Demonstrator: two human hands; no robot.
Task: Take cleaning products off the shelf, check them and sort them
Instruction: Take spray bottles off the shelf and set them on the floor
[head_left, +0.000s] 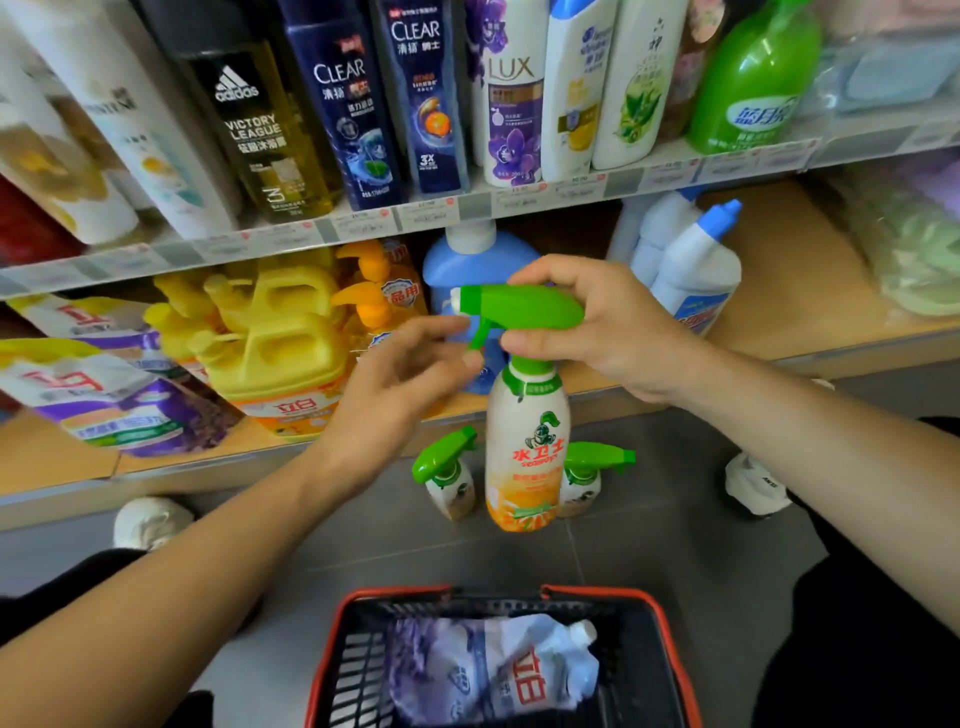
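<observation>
My right hand (602, 332) grips the green trigger head of the spray bottle (527, 447) at frame centre, and the bottle's body hangs just below that grip. My left hand (400, 379), loosely spread and blurred, sits just left of the trigger.

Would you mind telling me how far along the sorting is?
Done: two spray bottles stand on the floor, a pouch lies in the basket. In hand: the right hand grips a third spray bottle, left hand near its trigger. Left: yellow jugs, white bottles on the shelf.
</observation>
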